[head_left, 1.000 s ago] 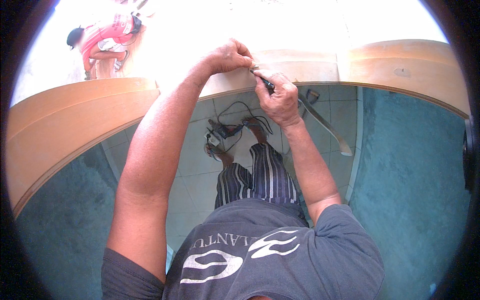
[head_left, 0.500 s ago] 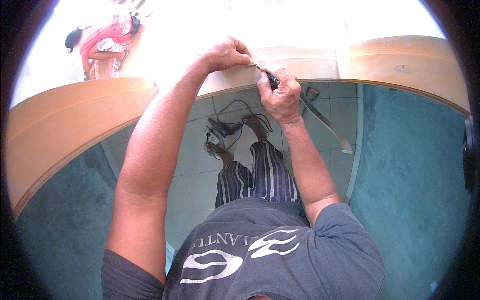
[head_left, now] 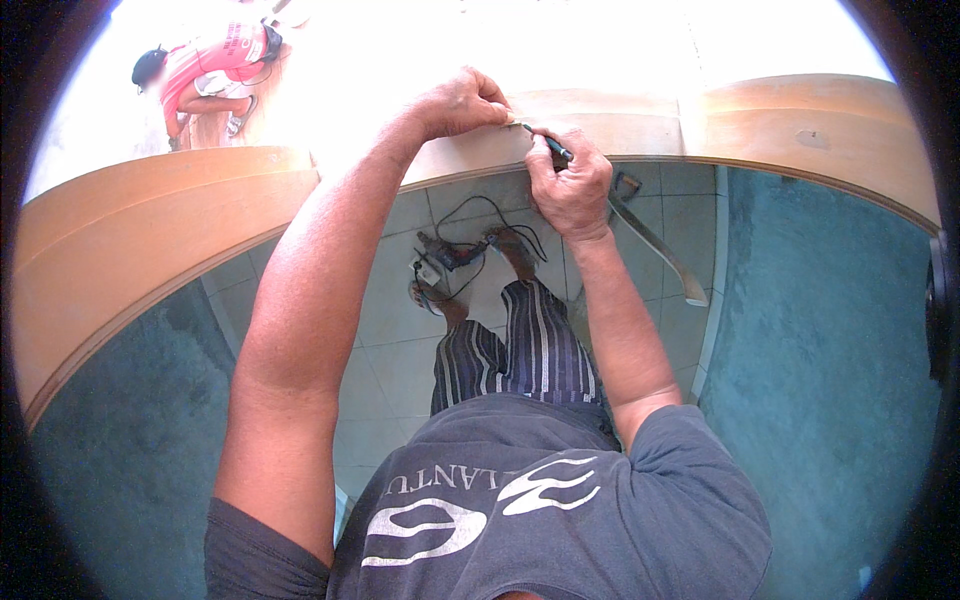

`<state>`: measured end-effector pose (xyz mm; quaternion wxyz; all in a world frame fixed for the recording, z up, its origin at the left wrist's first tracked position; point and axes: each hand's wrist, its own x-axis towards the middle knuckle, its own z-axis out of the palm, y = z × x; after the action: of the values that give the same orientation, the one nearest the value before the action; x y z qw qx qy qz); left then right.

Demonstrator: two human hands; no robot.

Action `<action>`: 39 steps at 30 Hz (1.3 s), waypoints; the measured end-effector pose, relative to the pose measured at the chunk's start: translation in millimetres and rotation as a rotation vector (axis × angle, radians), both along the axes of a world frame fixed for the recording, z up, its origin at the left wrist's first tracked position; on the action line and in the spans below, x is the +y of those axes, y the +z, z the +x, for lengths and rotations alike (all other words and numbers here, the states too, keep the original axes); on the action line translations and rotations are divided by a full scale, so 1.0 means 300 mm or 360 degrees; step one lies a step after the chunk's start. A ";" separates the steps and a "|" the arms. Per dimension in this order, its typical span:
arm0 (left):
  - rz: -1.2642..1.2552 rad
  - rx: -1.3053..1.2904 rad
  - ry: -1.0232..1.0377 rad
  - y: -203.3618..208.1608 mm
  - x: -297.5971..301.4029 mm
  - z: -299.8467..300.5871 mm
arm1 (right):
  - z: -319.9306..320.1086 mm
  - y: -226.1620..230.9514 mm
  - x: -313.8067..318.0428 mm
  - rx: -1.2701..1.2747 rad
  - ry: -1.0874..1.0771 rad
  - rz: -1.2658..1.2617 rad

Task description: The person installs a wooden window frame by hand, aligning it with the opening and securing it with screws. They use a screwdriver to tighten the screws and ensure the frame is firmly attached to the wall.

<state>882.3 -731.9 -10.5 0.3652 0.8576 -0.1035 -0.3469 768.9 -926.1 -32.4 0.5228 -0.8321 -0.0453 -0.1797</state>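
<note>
My left hand (head_left: 462,107) is at the wooden frame (head_left: 600,125), thumb and finger pinched together. A small pale thing at its fingertips is too small to name. Close to its right, my right hand (head_left: 572,190) holds a dark, slim pen (head_left: 560,149), tilted, with its tip toward the left fingertips. The pen's tip is at the frame's face beside the pinched fingers. Both forearms reach forward across the frame's inner edge.
On the tiled floor (head_left: 395,380) by my feet lie a power drill (head_left: 455,252) with a looped black cord and a white socket block (head_left: 427,271). To the right is a long metal blade with a handle (head_left: 660,250). Blue-green walls (head_left: 810,330) flank me. A person in pink (head_left: 215,65) crouches at far left.
Both hands have shifted slightly to the right along the frame, the pen moving with my right hand. The crouching person has moved a little.
</note>
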 end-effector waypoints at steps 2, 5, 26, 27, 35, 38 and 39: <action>-0.0002 -0.0006 -0.0009 -0.006 0.001 0.001 | -0.001 -0.005 -0.002 0.0019 -0.0002 0.0077; -0.0001 -0.0010 -0.0003 -0.011 0.008 0.002 | 0.000 0.009 -0.001 0.0094 0.0006 0.0138; -0.0110 0.0022 -0.0012 -0.029 0.008 0.006 | -0.064 0.011 0.053 -0.0372 0.0247 -0.0416; -0.0099 0.0036 -0.0002 -0.024 0.004 0.007 | -0.068 0.005 0.057 -0.0365 0.0237 -0.0462; -0.0054 -0.0017 0.0008 -0.028 -0.007 0.006 | -0.068 -0.001 0.083 -0.0357 0.0200 -0.0718; -0.0051 -0.0017 0.0032 -0.025 -0.016 0.005 | -0.067 -0.010 0.084 -0.0371 0.0193 -0.0747; -0.0049 -0.0014 0.0036 -0.023 -0.019 0.005 | -0.067 -0.010 0.085 -0.0370 0.0182 -0.0763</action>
<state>883.6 -737.6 -17.3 0.3819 0.8545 -0.1008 -0.3374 748.8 -900.5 -35.3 0.3114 -0.9020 -0.1930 -0.2283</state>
